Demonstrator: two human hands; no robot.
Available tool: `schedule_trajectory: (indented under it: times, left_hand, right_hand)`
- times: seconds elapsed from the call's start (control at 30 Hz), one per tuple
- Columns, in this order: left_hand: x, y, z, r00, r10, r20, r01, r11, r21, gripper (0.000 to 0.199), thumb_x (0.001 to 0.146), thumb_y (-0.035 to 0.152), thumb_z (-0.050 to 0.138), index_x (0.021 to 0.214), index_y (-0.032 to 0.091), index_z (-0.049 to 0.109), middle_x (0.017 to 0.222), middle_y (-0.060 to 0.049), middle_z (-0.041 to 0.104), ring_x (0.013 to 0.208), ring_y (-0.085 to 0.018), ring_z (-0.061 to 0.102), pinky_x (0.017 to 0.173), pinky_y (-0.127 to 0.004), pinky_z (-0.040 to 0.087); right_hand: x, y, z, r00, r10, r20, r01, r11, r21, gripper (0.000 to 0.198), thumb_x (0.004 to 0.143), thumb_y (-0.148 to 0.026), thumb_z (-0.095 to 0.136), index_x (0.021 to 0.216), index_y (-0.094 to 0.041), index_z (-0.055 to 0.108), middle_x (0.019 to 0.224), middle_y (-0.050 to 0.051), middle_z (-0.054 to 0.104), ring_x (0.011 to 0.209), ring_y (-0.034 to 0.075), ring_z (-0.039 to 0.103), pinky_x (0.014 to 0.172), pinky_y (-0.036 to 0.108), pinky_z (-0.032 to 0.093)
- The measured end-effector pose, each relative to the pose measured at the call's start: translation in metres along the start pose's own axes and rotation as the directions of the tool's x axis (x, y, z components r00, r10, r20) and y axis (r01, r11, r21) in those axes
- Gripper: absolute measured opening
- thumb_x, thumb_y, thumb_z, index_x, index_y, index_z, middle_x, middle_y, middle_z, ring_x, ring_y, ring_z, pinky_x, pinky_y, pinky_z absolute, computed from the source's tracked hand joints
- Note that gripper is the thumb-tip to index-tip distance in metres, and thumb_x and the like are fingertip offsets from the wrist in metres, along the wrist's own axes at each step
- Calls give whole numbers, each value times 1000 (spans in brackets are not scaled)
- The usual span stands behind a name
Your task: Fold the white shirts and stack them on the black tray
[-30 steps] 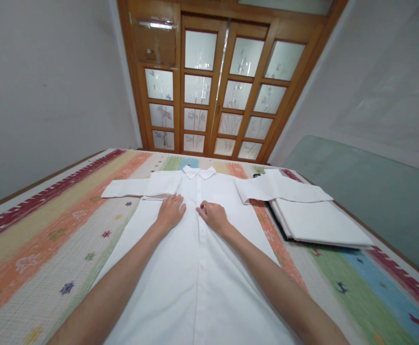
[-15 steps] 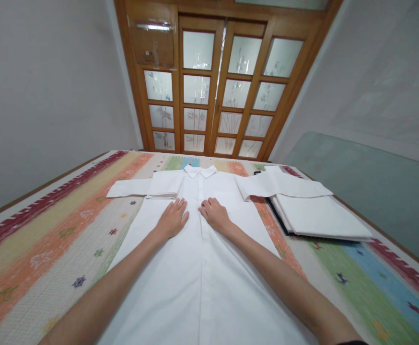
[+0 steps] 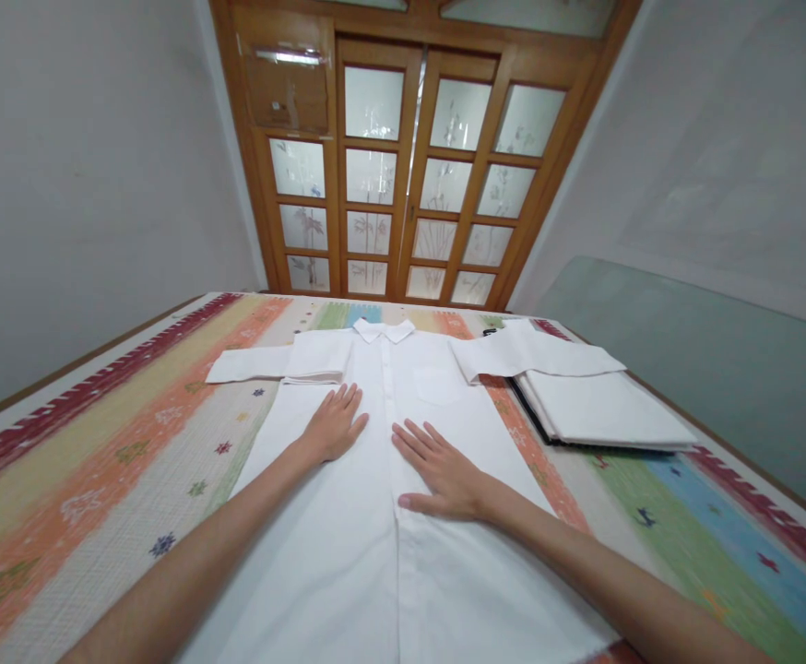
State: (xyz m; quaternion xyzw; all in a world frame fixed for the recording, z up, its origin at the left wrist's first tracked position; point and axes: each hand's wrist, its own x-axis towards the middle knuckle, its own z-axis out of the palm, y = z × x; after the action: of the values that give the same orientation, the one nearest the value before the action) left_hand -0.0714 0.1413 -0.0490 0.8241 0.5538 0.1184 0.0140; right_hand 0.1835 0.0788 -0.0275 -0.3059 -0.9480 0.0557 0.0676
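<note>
Our left hand (image 3: pixel 336 426) and right hand (image 3: pixel 443 472) appear to lie flat, outstretched and gripping nothing, on the white collared button-front fabric shirt (image 3: pixel 368 503) spread beneath them. If either palm presses and drags, we could ruck the straight white button placket (image 3: pixel 408 590) running between the hands. Beyond the right hand, a long white fabric sleeve (image 3: pixel 548 355) drapes over a flat stack of folded white cloth (image 3: pixel 603 415), so tugging the shirt could skew both.
</note>
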Motion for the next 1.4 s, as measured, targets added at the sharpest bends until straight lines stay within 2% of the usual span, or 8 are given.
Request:
schedule_trajectory:
  times: [0.2, 0.4, 0.6, 0.8, 0.97, 1.23, 1.33, 1.4]
  left_hand:
    - [-2, -2, 0, 1000, 16, 9, -16, 999, -29, 61, 94, 46, 31, 145, 12, 34, 154, -14, 27, 144, -27, 18, 116, -45, 18]
    - [-5, -3, -4, 998, 46, 40, -45, 998, -34, 66, 93, 51, 31, 146, 11, 33, 154, -15, 27, 144, -27, 17, 116, -45, 16]
    - [-3, -8, 2, 998, 68, 15, -67, 998, -17, 64, 93, 53, 32, 145, 16, 35, 154, -12, 27, 144, -28, 18, 116, -46, 18]
    - [-4, -7, 0, 997, 71, -6, -71, 997, -18, 54, 96, 44, 28, 144, 21, 39, 152, -7, 33, 143, -27, 23, 115, -47, 21]
    - [-8, -8, -9, 995, 80, 54, -79, 997, -19, 57, 96, 47, 25, 145, 19, 36, 152, -7, 31, 143, -26, 22, 115, -45, 20]
    - [-9, -15, -13, 993, 85, 87, -80, 995, -60, 61, 96, 50, 23, 147, 18, 34, 154, -7, 29, 144, -25, 20, 116, -42, 17]
    - [-11, -5, -17, 992, 23, 126, -15, 998, -67, 59, 96, 45, 25, 146, 15, 33, 154, -9, 28, 144, -25, 18, 116, -44, 15]
    - [-14, 6, -19, 990, -30, 139, 41, 996, -79, 57, 96, 41, 27, 146, 13, 34, 154, -11, 27, 144, -26, 17, 116, -46, 14]
  right_hand:
    - [-29, -25, -12, 992, -91, 84, 84, 993, 78, 93, 80, -67, 54, 152, -21, 17, 157, 15, 11, 145, 31, 5, 115, 56, 5]
    - [-54, -46, -29, 958, -248, 144, 214, 953, 215, 86, 75, -59, 65, 148, -31, 30, 156, 11, 21, 143, 34, 13, 113, 59, 3]
    - [-67, -54, -35, 950, -284, 133, 241, 931, 273, 83, 74, -53, 68, 146, -31, 33, 152, 9, 33, 142, 34, 18, 113, 58, 10]
    - [-47, -68, -21, 935, -353, 27, 338, 914, 222, 70, 83, -51, 59, 142, -18, 41, 141, 14, 48, 138, 30, 31, 109, 49, 28]
    - [-29, -85, 0, 885, -453, -111, 466, 864, 191, 30, 88, -43, 55, 103, -17, 60, 111, 11, 63, 110, 22, 53, 96, 35, 42]
    - [-39, -87, 18, 879, -459, -131, 473, 874, 110, 10, 89, -29, 58, 84, -20, 58, 101, 4, 62, 89, 18, 51, 82, 29, 44]
    - [-41, -88, 25, 876, -446, -182, 477, 854, 206, 13, 89, -26, 58, 78, -21, 56, 93, 4, 62, 84, 17, 51, 77, 28, 44]
    - [-39, -87, 21, 910, -360, -204, 412, 833, 370, 12, 86, -26, 62, 76, -21, 56, 92, 5, 61, 87, 16, 51, 77, 27, 44]
